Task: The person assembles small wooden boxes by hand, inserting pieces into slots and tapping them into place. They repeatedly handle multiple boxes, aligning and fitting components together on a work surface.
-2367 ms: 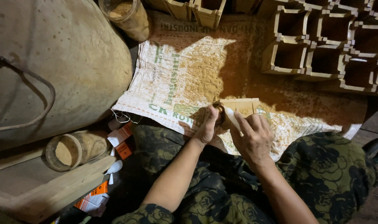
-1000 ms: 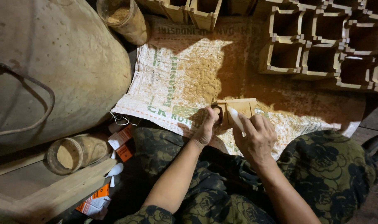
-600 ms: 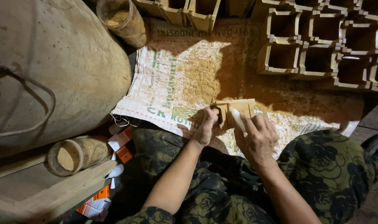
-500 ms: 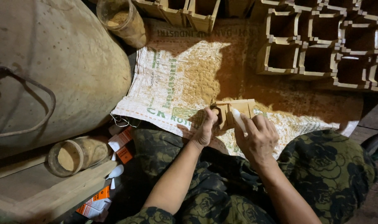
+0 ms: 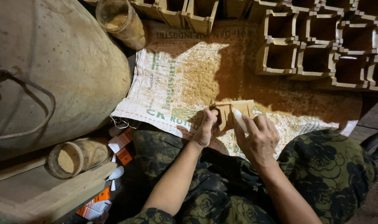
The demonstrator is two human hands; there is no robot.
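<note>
Head-camera footage shows a small open box of pale, thin wooden slats (image 5: 229,114) held just above a sawdust-strewn white woven plastic sack (image 5: 176,83) spread on the floor, close in front of the person's lap. The left hand (image 5: 205,128) is closed around the box's left side, fingers curled over one wall, while the right hand (image 5: 259,137) is half closed about a small white object (image 5: 240,119), pressed against the box's right edge; what that object is cannot be told. The box is judged to be light and stiff, yet rather fragile at its joints, since the slats look thin; it is best gripped across two opposite walls near the corners, not by a single slat. Its dusty surface is likely to be dry rather than slippery. Behind the sack, rows of similar square wooden boxes (image 5: 313,45) are set close together, open side up, and they appear empty and dark inside. A clear glass jar (image 5: 120,20) stands tilted at the top left and is partly filled with tan sawdust-like powder. A second round jar (image 5: 74,155) lies on its side on a wooden board (image 5: 39,195) at the lower left, its mouth showing the same tan powder. A large rounded grey vessel (image 5: 52,70) fills the left, its contents hidden.
</note>
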